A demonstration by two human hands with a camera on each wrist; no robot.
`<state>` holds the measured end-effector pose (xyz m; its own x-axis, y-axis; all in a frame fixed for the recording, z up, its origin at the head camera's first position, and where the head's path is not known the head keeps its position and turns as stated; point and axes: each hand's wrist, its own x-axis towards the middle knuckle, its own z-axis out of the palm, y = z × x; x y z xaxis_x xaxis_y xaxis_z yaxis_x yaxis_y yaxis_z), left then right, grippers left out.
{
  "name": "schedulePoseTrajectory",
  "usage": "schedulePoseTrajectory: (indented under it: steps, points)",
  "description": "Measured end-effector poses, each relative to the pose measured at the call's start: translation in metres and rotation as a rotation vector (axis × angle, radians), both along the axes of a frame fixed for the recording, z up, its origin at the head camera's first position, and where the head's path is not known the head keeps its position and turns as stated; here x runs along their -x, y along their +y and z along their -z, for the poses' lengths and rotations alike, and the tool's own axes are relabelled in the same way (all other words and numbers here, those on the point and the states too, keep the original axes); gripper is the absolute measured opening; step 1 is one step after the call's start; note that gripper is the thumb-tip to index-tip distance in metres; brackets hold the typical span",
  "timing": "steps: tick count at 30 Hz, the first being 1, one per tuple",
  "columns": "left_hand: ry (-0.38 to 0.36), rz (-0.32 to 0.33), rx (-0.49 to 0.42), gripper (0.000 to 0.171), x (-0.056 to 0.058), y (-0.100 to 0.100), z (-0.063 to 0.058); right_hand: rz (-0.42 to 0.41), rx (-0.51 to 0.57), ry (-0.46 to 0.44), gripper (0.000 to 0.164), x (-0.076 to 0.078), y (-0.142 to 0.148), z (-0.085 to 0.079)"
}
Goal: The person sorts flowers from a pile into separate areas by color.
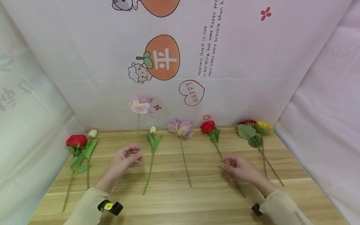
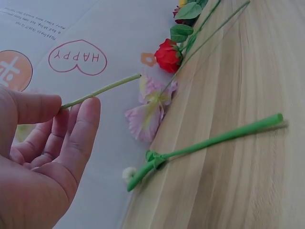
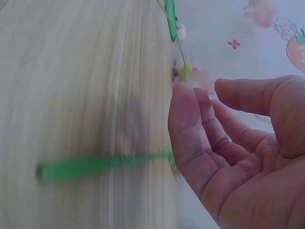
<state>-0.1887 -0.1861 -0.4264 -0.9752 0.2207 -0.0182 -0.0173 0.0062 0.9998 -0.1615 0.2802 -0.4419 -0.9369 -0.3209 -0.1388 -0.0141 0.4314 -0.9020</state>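
Note:
My left hand (image 1: 127,158) pinches the thin stem (image 2: 112,87) of a pale pink flower with ruffled petals (image 1: 139,105), held upright above the table. In the left wrist view the stem's lower end pokes out past the fingertips. My right hand (image 1: 239,168) hovers over the stem of a red rose (image 1: 208,126) that lies on the table. Thumb and fingers of that hand (image 3: 248,143) stand apart with nothing between them, and the rose's green stem (image 3: 81,170) shows blurred below. Between the hands lie a white tulip (image 1: 152,130) and a lilac ruffled flower (image 1: 180,128).
On the left of the wooden table (image 1: 168,206) lie another red rose (image 1: 76,140) and a white tulip (image 1: 92,133). A yellow flower (image 1: 264,127) and a dark red one (image 1: 247,123) lie together at the right. Printed white cloth (image 1: 239,93) walls the back and sides.

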Motion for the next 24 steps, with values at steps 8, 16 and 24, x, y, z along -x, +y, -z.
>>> schedulePoseTrajectory:
  steps: [8, 16, 24]
  points:
    - [-0.023, 0.003, -0.059, 0.029, 0.008, 0.023, -0.005, -0.076, -0.01, -0.022, 0.035, 0.007, -0.032, 0.001]
    - [0.019, 0.045, -0.113, 0.034, 0.012, 0.044, -0.005, -0.176, 0.011, -0.015, 0.035, 0.007, -0.074, -0.006]
    - [0.04, 0.065, -0.18, 0.034, 0.014, 0.063, -0.005, -0.26, 0.039, -0.017, 0.038, 0.011, -0.123, -0.008]
